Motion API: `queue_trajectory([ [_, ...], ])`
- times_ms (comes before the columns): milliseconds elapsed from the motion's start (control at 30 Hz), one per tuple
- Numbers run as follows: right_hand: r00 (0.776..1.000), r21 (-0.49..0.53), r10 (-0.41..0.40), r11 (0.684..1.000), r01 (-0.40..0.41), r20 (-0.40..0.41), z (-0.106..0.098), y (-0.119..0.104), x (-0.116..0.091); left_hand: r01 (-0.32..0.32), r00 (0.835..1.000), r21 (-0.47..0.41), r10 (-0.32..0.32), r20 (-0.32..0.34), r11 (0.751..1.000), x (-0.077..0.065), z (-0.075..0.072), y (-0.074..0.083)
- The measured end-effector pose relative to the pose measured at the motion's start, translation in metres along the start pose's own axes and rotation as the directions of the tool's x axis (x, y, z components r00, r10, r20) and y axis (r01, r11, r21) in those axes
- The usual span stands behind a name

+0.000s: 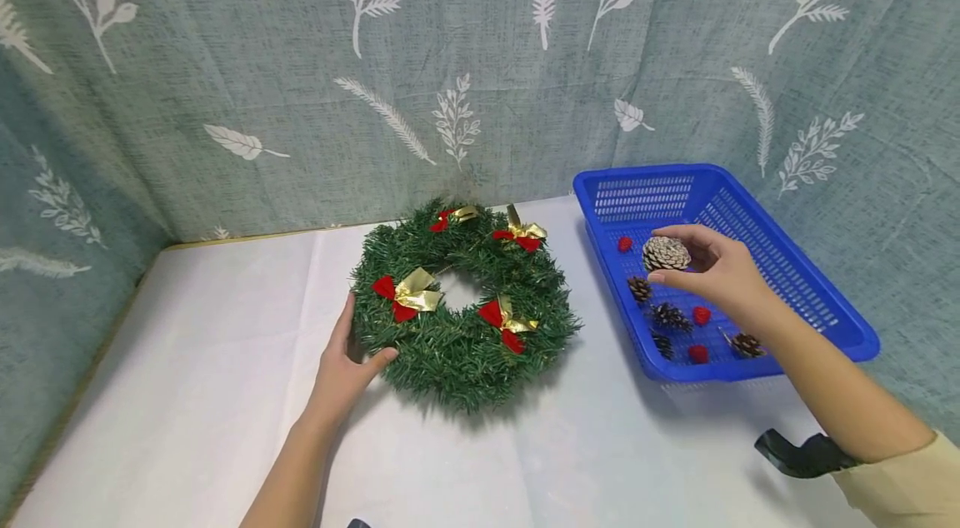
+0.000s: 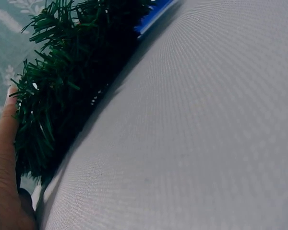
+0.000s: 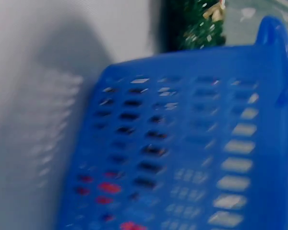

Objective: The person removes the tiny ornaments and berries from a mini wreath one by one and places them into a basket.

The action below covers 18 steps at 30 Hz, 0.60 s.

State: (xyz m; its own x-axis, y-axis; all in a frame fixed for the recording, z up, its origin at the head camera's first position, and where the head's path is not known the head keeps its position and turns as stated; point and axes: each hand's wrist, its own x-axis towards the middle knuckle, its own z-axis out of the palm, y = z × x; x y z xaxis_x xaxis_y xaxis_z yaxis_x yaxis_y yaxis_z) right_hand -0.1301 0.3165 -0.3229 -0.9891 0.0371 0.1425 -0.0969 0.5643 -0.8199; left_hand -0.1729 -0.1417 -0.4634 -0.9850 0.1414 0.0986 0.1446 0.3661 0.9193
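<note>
A green wreath lies on the white table, with several red-and-gold bows on it. My left hand holds its left edge, thumb on the near side and fingers along the outer rim; the left wrist view shows one digit against the wreath's needles. Between the thumb and fingers of my right hand is a pale-tipped pine cone, held above a blue plastic basket. In the right wrist view the basket's slotted wall is blurred and the right hand cannot be seen.
In the basket lie dark pine cones and small red balls. A grey-green curtain with white leaf prints hangs behind the table. A black strap hangs by my right sleeve.
</note>
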Motion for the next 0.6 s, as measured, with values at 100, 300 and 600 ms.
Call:
queue_trajectory([
  [100, 1.0, 0.02, 0.01, 1.0, -0.009, -0.021, -0.006, 0.016, 0.0, 0.005, 1.0, 0.004, -0.005, 0.001, 1.0, 0.0, -0.001, -0.001],
  [300, 0.997, 0.093, 0.013, 0.996, -0.006, -0.071, -0.017, 0.044, 0.01, 0.001, 1.0, 0.013, -0.001, -0.01, 1.0, -0.001, -0.001, -0.002],
  [600, 0.996, 0.079, 0.059, 0.995, -0.054, -0.063, -0.022, 0.058, 0.017, -0.011, 1.0, -0.005, 0.011, -0.001, 1.0, 0.0, 0.0, -0.002],
])
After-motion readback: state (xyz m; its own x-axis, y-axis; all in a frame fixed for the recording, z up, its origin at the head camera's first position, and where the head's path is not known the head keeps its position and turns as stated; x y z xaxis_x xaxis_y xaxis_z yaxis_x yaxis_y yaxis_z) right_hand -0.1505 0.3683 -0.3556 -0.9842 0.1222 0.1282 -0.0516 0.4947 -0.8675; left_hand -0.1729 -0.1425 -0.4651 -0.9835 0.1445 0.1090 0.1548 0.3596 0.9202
